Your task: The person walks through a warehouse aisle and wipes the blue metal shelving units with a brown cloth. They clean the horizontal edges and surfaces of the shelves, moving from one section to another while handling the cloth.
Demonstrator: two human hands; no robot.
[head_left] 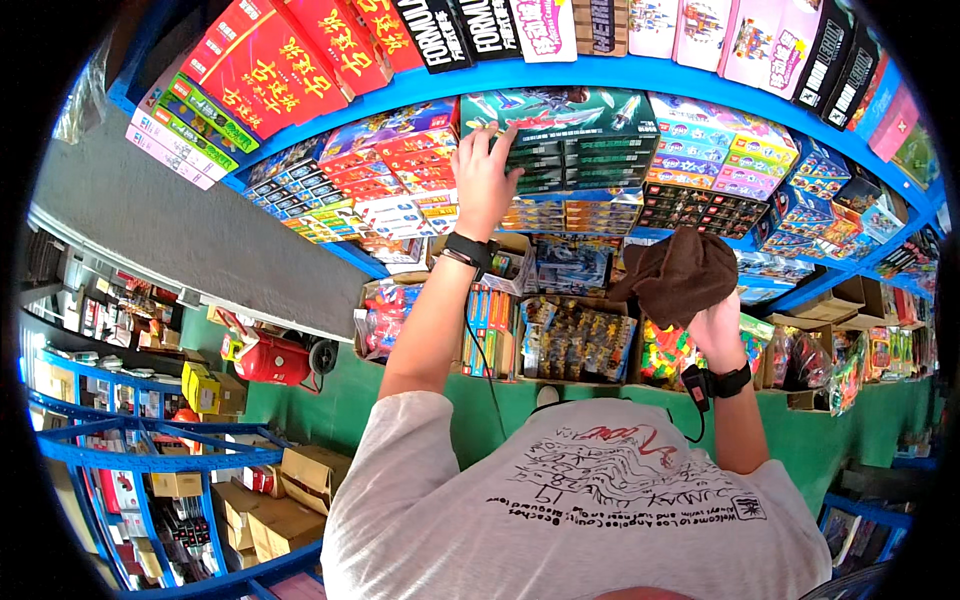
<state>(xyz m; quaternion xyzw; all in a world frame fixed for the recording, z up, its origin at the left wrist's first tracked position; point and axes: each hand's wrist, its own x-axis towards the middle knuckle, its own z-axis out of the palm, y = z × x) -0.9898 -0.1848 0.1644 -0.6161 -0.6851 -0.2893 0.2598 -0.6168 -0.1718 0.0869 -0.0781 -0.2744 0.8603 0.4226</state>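
My left hand (485,180) reaches up to the shelf, its fingers spread and resting against the top left corner of a dark green toy box (560,110). Similar dark green boxes are stacked beneath that one. Lower on the right, my right hand (716,328) grips a bunched brown cloth (680,275), which droops over the fingers and hides part of them. Red and blue boxes (400,150) stand left of the green stack, and pastel boxes (725,140) stand to its right.
A blue shelf beam (420,85) runs across above the stacks, with red boxes (275,60) over it. Open cartons of small goods (578,340) line the floor below. At left are a red wheeled machine (275,358), brown cartons (290,520) and a blue rack (150,460).
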